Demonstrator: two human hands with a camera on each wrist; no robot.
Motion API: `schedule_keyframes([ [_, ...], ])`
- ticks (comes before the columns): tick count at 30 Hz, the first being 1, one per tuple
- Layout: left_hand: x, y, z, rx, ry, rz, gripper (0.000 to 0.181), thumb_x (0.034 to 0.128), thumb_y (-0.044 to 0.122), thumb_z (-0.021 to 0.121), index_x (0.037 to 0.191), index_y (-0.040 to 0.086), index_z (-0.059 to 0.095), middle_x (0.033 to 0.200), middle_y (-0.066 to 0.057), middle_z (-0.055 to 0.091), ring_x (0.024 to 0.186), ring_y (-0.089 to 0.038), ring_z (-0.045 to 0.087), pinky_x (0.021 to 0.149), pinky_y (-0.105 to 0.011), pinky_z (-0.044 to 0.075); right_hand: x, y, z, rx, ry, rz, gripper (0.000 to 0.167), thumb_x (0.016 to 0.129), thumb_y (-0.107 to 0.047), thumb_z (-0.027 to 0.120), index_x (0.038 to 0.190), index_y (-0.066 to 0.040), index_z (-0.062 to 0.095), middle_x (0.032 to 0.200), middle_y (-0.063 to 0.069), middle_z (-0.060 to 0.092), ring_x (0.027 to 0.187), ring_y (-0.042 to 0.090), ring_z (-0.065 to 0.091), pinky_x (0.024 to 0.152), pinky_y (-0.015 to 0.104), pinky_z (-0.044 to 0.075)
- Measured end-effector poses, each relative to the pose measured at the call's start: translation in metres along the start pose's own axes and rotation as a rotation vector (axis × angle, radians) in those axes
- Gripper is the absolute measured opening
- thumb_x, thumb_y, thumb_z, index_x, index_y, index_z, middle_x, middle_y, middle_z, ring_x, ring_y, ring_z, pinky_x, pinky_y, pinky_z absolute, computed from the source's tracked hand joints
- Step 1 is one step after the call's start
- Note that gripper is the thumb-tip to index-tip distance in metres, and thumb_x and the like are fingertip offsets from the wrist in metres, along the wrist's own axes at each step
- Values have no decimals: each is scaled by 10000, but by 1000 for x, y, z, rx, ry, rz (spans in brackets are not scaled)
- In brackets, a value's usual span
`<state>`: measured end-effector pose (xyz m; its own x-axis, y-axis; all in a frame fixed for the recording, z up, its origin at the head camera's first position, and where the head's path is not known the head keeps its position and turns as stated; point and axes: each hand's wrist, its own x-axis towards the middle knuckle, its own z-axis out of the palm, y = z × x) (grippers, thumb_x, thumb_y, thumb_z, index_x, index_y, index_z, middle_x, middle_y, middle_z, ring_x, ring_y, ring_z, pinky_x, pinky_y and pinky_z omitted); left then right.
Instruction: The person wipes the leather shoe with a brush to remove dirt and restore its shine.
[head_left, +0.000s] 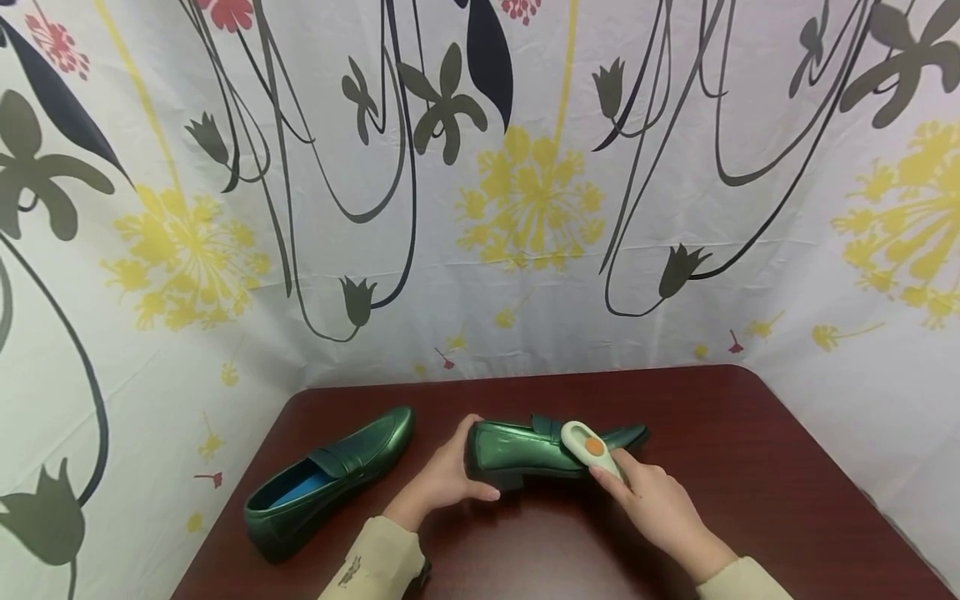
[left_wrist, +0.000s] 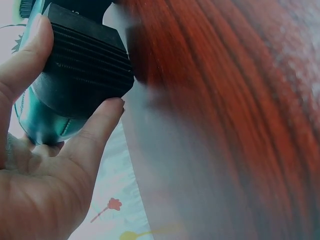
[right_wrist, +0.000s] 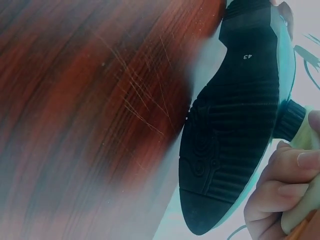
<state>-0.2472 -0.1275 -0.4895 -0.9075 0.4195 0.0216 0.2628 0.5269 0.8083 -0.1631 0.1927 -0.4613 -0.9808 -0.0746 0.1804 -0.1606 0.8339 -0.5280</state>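
Observation:
My left hand [head_left: 448,473] grips a shiny green loafer [head_left: 525,450] by its heel, thumb and fingers on either side. The black ridged heel [left_wrist: 85,60] fills the left wrist view between thumb and finger. In the right wrist view the loafer's dark sole [right_wrist: 235,125] shows, marked 43, held off the table. A small brush [head_left: 581,442], pale with an orange spot, is held in my right hand [head_left: 660,504] against the loafer's side near the strap. Its dark bristles [right_wrist: 291,120] touch the shoe's upper in the right wrist view.
The matching green loafer [head_left: 300,517], with a blue insole [head_left: 303,485], stands on the left of the dark red-brown table [head_left: 720,417]. A white curtain [head_left: 465,333] with printed flowers hangs behind the table and along both sides.

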Motion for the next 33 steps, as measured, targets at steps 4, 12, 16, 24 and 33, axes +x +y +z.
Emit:
schedule_keyframes([
  [4,1,0,0,3,-1,-1,1077,676,297,955,1511,247,277,1324,-31,561,1157,-242,559,1009,-540,476,0,0,2,-7,7,-9,314,998,-524,566,969,-211,568,630,-68,440,588,94,432,539,284,344],
  [12,0,1,0,-6,-2,-4,1083,681,291,953,1519,248,269,1340,-37,556,1167,-248,559,1019,-541,471,3,-7,6,3,-18,-16,354,1004,-541,543,1098,-205,604,668,-76,488,626,100,465,572,302,374],
  [16,0,0,0,-9,0,-6,1074,680,287,953,1511,275,273,1337,-36,558,1159,-245,560,1012,-533,474,6,-13,9,20,-61,-1,423,1000,-564,532,1173,-186,609,705,-73,531,633,107,481,579,310,385],
  [24,0,-1,1,-14,-3,-11,1093,677,294,954,1521,246,261,1344,-38,550,1160,-245,554,1011,-528,474,10,-23,14,22,-99,-6,439,999,-580,515,1165,-181,596,709,-63,539,598,104,471,562,299,370],
  [33,-1,-1,1,-15,1,-4,1090,669,287,960,1508,286,265,1309,-34,568,1138,-231,567,1007,-506,470,14,-35,21,14,-109,-12,424,996,-570,530,1155,-182,594,702,-56,539,574,111,473,544,307,368],
])
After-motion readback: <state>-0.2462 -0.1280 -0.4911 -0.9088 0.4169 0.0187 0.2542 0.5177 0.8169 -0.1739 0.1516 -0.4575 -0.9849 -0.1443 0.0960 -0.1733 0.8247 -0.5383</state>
